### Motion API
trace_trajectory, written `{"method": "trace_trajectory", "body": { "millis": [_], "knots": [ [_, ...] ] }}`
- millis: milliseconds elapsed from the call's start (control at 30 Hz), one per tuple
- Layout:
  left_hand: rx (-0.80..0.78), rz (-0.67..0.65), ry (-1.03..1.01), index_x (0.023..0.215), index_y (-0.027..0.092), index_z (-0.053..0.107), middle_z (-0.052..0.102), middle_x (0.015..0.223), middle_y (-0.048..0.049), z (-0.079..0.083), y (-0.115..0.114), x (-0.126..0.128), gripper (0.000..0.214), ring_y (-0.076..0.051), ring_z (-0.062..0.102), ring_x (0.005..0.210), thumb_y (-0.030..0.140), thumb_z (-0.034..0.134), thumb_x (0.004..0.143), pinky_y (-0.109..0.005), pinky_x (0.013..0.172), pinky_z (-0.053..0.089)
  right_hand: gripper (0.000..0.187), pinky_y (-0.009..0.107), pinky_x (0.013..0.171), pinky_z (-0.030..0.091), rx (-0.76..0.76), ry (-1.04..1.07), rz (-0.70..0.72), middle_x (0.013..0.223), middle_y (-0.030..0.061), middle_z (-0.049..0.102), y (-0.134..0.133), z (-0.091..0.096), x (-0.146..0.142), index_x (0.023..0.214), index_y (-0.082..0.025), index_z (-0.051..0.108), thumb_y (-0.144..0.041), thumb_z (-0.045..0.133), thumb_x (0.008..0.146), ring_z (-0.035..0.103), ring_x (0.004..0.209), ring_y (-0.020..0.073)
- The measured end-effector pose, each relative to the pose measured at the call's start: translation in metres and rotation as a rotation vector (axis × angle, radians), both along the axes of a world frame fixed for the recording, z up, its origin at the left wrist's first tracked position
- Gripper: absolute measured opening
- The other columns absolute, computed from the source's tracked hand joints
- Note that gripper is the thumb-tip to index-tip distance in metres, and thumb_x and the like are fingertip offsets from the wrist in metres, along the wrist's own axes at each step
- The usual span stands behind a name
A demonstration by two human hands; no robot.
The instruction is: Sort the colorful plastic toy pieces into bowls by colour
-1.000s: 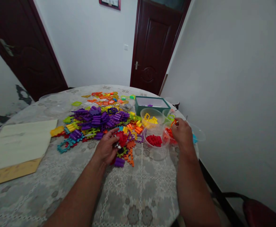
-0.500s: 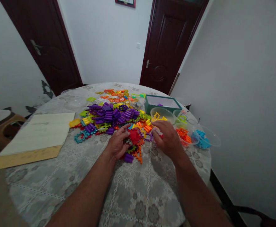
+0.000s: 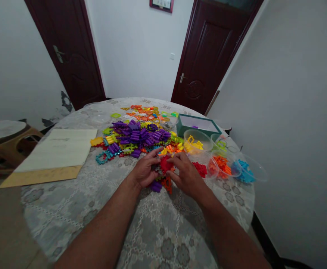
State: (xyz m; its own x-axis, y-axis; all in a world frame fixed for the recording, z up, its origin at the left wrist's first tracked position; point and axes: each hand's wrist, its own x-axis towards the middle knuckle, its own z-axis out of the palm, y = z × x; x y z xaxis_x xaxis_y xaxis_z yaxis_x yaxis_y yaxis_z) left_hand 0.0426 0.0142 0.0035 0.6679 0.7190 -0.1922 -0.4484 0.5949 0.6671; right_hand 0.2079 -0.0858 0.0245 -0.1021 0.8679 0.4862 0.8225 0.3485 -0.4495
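Note:
My left hand (image 3: 146,170) is closed round red plastic toy pieces (image 3: 165,164), with its thumb and fingers at their left side. From the right, my right hand (image 3: 188,173) meets the same pieces, its thumb and fingertips closed on them. Fingers cover much of their shape. Below the hands lie a purple ridged piece (image 3: 156,186) and an orange toothed triangle (image 3: 167,184). A large pile of purple pieces (image 3: 137,135) lies just beyond, with yellow, green and blue pieces around its edges.
On the right stand clear bowls of yellow pieces (image 3: 194,145), red pieces (image 3: 200,169), orange pieces (image 3: 221,165) and blue pieces (image 3: 244,171). A green-edged box (image 3: 198,131) sits behind them. Paper sheets (image 3: 58,145) lie at left on the patterned tablecloth (image 3: 102,209).
My right hand has moved left from beside the bowls to the red pieces in my left hand, uncovering the bowl of red pieces. The whole view has shifted slightly.

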Motion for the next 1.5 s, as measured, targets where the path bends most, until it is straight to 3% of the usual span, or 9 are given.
{"method": "trace_trajectory", "body": {
  "millis": [233, 533, 633, 700, 800, 900, 1000, 1233, 1500],
  "knots": [
    [-0.001, 0.023, 0.001, 0.14, 0.021, 0.062, 0.075, 0.128, -0.0173, -0.002, 0.003, -0.002, 0.064, -0.029, 0.079, 0.093, 0.003, 0.066, 0.079, -0.049, 0.074, 0.068, 0.019, 0.042, 0.098, 0.056, 0.108, 0.005, -0.109, 0.114, 0.0095, 0.058, 0.0, 0.007, 0.01, 0.112, -0.023, 0.068, -0.017, 0.069, 0.094, 0.062, 0.108, 0.0257],
    [-0.05, 0.082, -0.025, 0.133, 0.017, 0.062, 0.073, 0.134, -0.0209, 0.0, 0.006, -0.001, 0.054, -0.033, 0.078, 0.102, 0.005, 0.068, 0.081, -0.061, 0.084, 0.065, 0.011, 0.051, 0.099, 0.051, 0.184, -0.235, -0.594, 0.106, 0.013, 0.06, -0.01, 0.012, 0.08, 0.1, -0.02, 0.068, -0.025, 0.064, 0.091, 0.059, 0.105, 0.0318],
    [-0.09, 0.092, -0.047, 0.133, 0.017, 0.063, 0.075, 0.13, -0.0199, 0.003, 0.006, -0.002, 0.049, -0.034, 0.079, 0.099, 0.014, 0.07, 0.085, -0.06, 0.084, 0.065, 0.018, 0.055, 0.1, 0.05, 0.181, -0.285, -0.727, 0.117, 0.0166, 0.061, -0.011, 0.01, 0.085, 0.106, -0.02, 0.07, -0.028, 0.065, 0.091, 0.058, 0.112, 0.0358],
    [-0.136, 0.083, -0.06, 0.131, 0.016, 0.065, 0.075, 0.127, -0.0205, 0.006, 0.005, -0.003, 0.043, -0.035, 0.079, 0.098, 0.023, 0.069, 0.089, -0.059, 0.083, 0.065, 0.021, 0.057, 0.104, 0.048, 0.208, -0.268, -0.682, 0.128, 0.0185, 0.06, -0.01, 0.01, 0.076, 0.111, -0.02, 0.07, -0.028, 0.064, 0.093, 0.057, 0.12, 0.037],
    [-0.173, 0.064, -0.065, 0.131, 0.014, 0.066, 0.076, 0.122, -0.0215, 0.009, 0.005, -0.004, 0.04, -0.035, 0.079, 0.097, 0.033, 0.063, 0.095, -0.056, 0.082, 0.065, 0.021, 0.056, 0.112, 0.047, 0.223, -0.202, -0.416, 0.133, 0.0181, 0.061, -0.007, 0.012, 0.049, 0.117, -0.02, 0.069, -0.024, 0.062, 0.097, 0.057, 0.127, 0.0343],
    [-0.148, 0.053, -0.069, 0.135, 0.013, 0.065, 0.077, 0.117, -0.0209, 0.008, 0.006, -0.005, 0.043, -0.033, 0.079, 0.093, 0.033, 0.061, 0.097, -0.051, 0.077, 0.066, 0.028, 0.057, 0.114, 0.047, 0.15, -0.192, -0.15, 0.139, 0.0165, 0.062, -0.005, 0.01, 0.017, 0.124, -0.024, 0.068, -0.021, 0.067, 0.096, 0.056, 0.132, 0.0335],
    [-0.122, 0.051, -0.065, 0.136, 0.011, 0.065, 0.077, 0.116, -0.0213, 0.007, 0.007, -0.005, 0.044, -0.03, 0.078, 0.086, 0.03, 0.06, 0.096, -0.045, 0.071, 0.065, 0.027, 0.057, 0.113, 0.049, 0.079, -0.251, -0.031, 0.142, 0.015, 0.062, -0.002, 0.002, -0.005, 0.121, -0.025, 0.069, -0.018, 0.07, 0.095, 0.055, 0.134, 0.0332],
    [-0.08, 0.036, 0.017, 0.132, 0.009, 0.067, 0.076, 0.12, -0.0241, 0.01, 0.008, -0.005, 0.043, -0.027, 0.076, 0.078, 0.024, 0.061, 0.092, -0.036, 0.058, 0.062, 0.009, 0.047, 0.104, 0.05, 0.035, -0.313, -0.012, 0.112, 0.0103, 0.073, 0.007, -0.006, -0.011, 0.107, -0.023, 0.072, -0.023, 0.064, 0.103, 0.062, 0.116, 0.0274],
    [-0.159, 0.093, 0.011, 0.125, 0.007, 0.068, 0.075, 0.11, -0.0231, 0.009, 0.007, -0.003, 0.041, -0.033, 0.078, 0.095, 0.02, 0.064, 0.086, -0.051, 0.084, 0.067, 0.011, 0.045, 0.103, 0.045, 0.12, -0.214, -0.186, 0.111, 0.008, 0.073, -0.002, 0.014, 0.017, 0.109, -0.024, 0.069, -0.023, 0.058, 0.105, 0.062, 0.108, 0.0268]
  ]
}}
